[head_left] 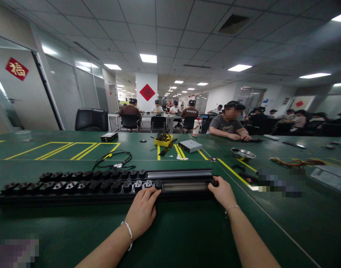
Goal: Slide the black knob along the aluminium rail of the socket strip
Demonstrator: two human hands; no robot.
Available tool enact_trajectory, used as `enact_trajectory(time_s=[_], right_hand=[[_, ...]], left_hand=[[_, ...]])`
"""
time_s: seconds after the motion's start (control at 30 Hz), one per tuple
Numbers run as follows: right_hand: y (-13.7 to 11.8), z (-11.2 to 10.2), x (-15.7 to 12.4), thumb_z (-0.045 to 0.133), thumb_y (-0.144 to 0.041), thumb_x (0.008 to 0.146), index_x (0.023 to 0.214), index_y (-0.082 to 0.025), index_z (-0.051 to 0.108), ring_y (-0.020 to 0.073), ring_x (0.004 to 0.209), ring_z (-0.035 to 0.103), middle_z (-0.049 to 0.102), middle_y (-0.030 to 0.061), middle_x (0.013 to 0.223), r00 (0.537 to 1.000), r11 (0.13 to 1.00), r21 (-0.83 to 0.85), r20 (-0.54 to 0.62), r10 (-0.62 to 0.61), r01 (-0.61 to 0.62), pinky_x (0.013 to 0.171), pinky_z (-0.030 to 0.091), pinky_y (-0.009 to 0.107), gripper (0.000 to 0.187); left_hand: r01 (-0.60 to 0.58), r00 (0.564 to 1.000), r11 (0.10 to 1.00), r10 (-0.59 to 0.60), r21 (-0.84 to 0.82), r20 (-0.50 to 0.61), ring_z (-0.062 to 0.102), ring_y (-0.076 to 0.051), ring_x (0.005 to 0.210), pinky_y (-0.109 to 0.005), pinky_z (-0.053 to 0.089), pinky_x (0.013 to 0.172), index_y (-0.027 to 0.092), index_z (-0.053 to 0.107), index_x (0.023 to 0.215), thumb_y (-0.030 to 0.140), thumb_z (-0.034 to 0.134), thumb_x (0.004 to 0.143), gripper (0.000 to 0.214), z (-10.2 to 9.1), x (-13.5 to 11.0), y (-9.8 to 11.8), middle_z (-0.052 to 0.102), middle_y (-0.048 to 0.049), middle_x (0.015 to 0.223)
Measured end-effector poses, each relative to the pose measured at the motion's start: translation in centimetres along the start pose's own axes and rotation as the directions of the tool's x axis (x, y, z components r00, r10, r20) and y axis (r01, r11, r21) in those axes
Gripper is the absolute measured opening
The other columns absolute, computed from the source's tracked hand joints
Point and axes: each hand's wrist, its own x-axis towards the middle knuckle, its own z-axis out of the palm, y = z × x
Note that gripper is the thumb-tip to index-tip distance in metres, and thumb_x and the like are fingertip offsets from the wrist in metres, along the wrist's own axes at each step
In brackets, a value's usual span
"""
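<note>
Two long black power strips with several sockets lie side by side across the green table; the near strip (83, 193) runs from the far left to my hands, the far strip (176, 174) sits just behind it. My left hand (142, 210) rests on the near strip, fingers curled over its sockets. My right hand (222, 191) grips the strip's right end, fingers closed round it.
A black cable (114, 160) lies behind the strips. Farther back sit a yellow box (163, 141), a grey box (189, 146), a metal bowl (243, 153) and coloured wires (295, 162). A seated person (228, 124) works at the right; others sit at far tables.
</note>
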Motion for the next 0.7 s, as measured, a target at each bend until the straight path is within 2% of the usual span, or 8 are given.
enact_trajectory(time_s=[0.7], right_hand=[[-0.02, -0.03, -0.06, 0.05, -0.031, 0.066, 0.097, -0.018, 0.058, 0.02, 0.094, 0.055, 0.061, 0.0075, 0.1, 1.0, 1.0, 0.014, -0.031, -0.001, 0.001, 0.083, 0.041, 0.03, 0.035]], left_hand=[[-0.007, 1.0, 1.0, 0.006, -0.008, -0.008, 0.045, -0.021, 0.107, -0.041, 0.037, 0.095, 0.024, 0.042, 0.123, 0.008, 0.043, 0.071, 0.054, 0.32, -0.05, -0.22, 0.05, -0.0047, 0.117]])
